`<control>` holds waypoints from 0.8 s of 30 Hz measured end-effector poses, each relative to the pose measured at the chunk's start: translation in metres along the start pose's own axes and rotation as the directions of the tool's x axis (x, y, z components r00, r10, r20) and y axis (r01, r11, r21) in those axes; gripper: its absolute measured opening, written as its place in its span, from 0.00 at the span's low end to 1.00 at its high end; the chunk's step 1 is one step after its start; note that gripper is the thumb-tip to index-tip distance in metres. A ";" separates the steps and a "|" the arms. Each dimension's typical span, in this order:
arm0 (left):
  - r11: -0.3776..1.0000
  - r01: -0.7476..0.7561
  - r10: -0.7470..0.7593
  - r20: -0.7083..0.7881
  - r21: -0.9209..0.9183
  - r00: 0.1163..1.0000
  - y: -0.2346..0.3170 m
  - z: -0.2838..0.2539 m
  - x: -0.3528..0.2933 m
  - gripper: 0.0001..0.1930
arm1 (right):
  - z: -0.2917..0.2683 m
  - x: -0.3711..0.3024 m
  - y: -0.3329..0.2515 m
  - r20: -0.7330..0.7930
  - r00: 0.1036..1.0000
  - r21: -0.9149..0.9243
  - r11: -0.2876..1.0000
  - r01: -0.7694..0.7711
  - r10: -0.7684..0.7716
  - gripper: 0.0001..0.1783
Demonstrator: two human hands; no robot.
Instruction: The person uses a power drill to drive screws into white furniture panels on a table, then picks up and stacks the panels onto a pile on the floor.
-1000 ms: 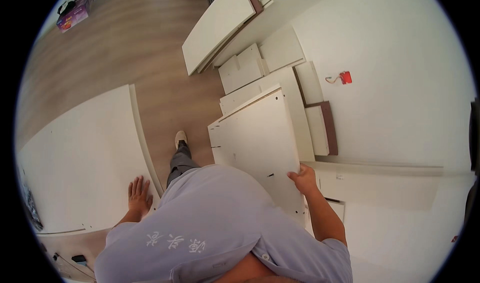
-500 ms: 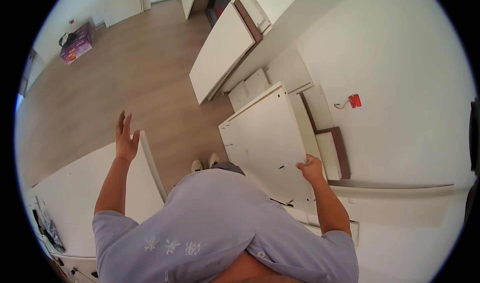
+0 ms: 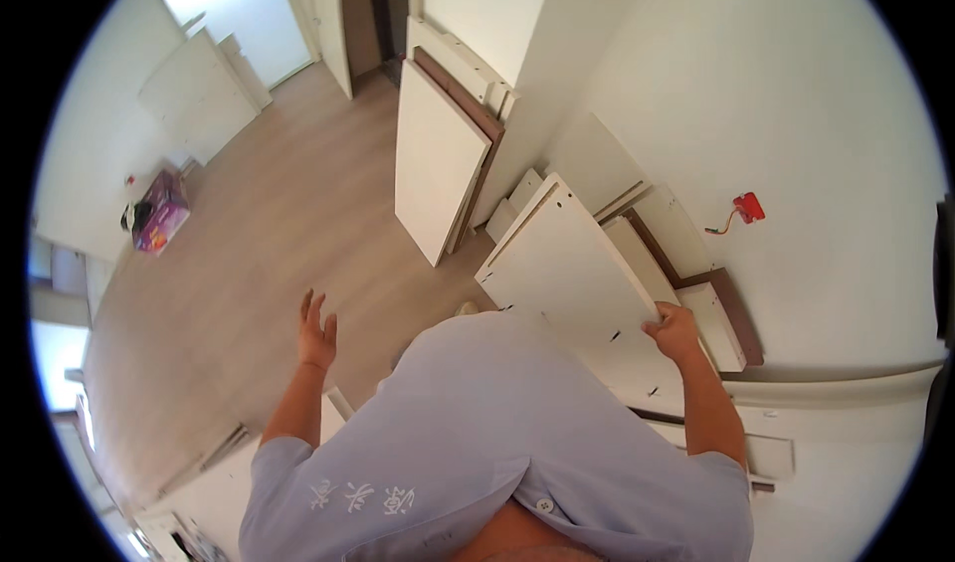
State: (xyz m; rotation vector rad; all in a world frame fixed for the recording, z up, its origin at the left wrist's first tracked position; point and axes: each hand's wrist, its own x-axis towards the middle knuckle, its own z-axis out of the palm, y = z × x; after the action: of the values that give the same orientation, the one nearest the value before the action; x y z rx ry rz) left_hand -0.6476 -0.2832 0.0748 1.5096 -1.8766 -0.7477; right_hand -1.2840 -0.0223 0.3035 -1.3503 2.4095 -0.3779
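Head view: the right hand (image 3: 674,333) was clamped on the edge of the white panel (image 3: 582,279) at the person's right, probably steadying it; the left hand (image 3: 317,338) hovered empty, fingers apart, perhaps for balance. Beyond, boards (image 3: 436,159) leaned upright, likely saving space.

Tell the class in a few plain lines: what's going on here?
A person in a pale shirt has the edge of a white panel in the right grip, thumb on its face. The left grip is open and empty, raised in the air. White and brown boards stand behind the panel, near the wall. Farther ahead, more panels lean together in a stack.
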 end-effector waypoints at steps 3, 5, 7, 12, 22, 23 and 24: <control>0.999 0.032 -0.033 0.019 0.020 0.999 -0.017 0.030 0.005 0.23 | -0.018 0.017 0.009 -0.090 0.996 -0.022 1.000 -0.013 0.011 0.17; 0.998 0.050 -0.048 0.025 -0.045 0.999 -0.018 0.052 0.018 0.22 | -0.027 0.015 0.019 -0.089 0.995 -0.005 0.998 -0.056 0.055 0.19; 0.990 0.088 -0.085 0.035 -0.109 0.996 -0.007 0.065 0.041 0.21 | -0.039 0.018 0.029 -0.133 0.991 0.053 0.998 0.034 -0.027 0.19; 0.982 -0.005 0.043 0.198 -0.187 0.979 0.044 0.061 0.119 0.20 | -0.065 0.027 0.053 -0.220 0.947 -0.172 0.946 -0.275 0.235 0.24; 0.909 -0.350 0.414 0.379 -0.228 0.828 0.179 -0.054 0.260 0.16 | -0.119 -0.051 -0.010 -0.435 0.823 -0.281 0.813 -0.509 0.365 0.28; 0.906 -0.356 0.420 0.384 -0.228 0.822 0.192 -0.084 0.240 0.16 | -0.131 -0.095 -0.022 -0.385 0.846 -0.279 0.827 -0.488 0.369 0.28; 0.891 -0.374 0.449 0.376 -0.258 0.810 0.204 -0.112 0.223 0.16 | -0.137 -0.136 -0.034 -0.342 0.838 -0.236 0.825 -0.514 0.425 0.26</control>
State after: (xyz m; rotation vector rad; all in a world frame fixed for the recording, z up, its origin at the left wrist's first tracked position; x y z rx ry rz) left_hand -0.7294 -0.4692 0.3257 0.8141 -2.2866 -1.0561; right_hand -1.2505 0.0846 0.4636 -0.7810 3.0329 -0.0348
